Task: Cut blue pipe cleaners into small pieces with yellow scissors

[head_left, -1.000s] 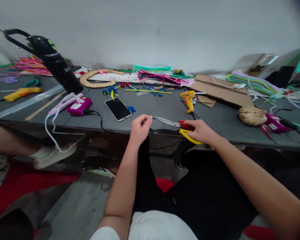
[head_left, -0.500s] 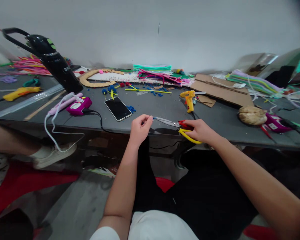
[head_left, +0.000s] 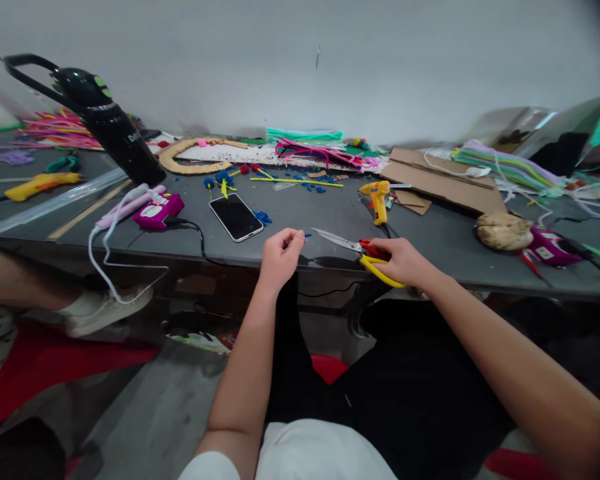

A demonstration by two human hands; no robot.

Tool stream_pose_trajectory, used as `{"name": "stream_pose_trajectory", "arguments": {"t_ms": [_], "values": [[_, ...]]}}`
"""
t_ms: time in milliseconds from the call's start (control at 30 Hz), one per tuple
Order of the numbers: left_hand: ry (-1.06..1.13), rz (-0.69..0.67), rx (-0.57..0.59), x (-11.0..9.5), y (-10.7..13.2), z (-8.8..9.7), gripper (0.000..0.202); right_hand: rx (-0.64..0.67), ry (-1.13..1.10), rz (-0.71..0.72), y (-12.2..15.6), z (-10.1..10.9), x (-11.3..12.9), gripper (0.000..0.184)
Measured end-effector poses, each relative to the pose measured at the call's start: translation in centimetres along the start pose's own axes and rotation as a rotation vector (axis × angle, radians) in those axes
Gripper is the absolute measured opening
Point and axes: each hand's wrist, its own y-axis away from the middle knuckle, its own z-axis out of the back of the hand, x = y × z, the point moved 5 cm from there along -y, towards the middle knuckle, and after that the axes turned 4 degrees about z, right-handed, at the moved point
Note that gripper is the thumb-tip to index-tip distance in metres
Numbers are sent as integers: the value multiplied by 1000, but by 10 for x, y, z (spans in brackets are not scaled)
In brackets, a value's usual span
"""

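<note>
My left hand (head_left: pixel 279 257) is closed in a pinch at the table's front edge, gripping a small blue piece (head_left: pixel 307 235) whose tip sticks out to the right. My right hand (head_left: pixel 403 261) grips the red and yellow handles of a pair of scissors (head_left: pixel 353 247). The steel blades point left toward the blue tip and stop just short of it. A phone (head_left: pixel 237 217) lies face up behind my left hand.
On the grey table (head_left: pixel 305 210) are a yellow glue gun (head_left: pixel 377 198), cardboard sheets (head_left: pixel 440 179), pipe cleaners (head_left: pixel 325 152), a black bottle (head_left: pixel 107 123), and a magenta box (head_left: pixel 159 211) with a cable. Another person's leg and shoe (head_left: pixel 100 308) rest at left.
The scissors have drawn back a little to the right, so the blade tips now sit apart from the blue piece. My left hand has stayed in place.
</note>
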Motion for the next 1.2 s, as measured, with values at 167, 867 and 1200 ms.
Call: {"name": "stream_pose_trajectory", "arguments": {"t_ms": [167,867,1200], "values": [[-8,5,4,1,-1,-1,32,30,9,16,0,-2,-2,17],[-3,6,10,-1,-1,-1,34,-25,15,9,-1,0,-3,18],[-5,1,21,-2,0,-1,36,26,16,14,0,-2,-1,16]]}}
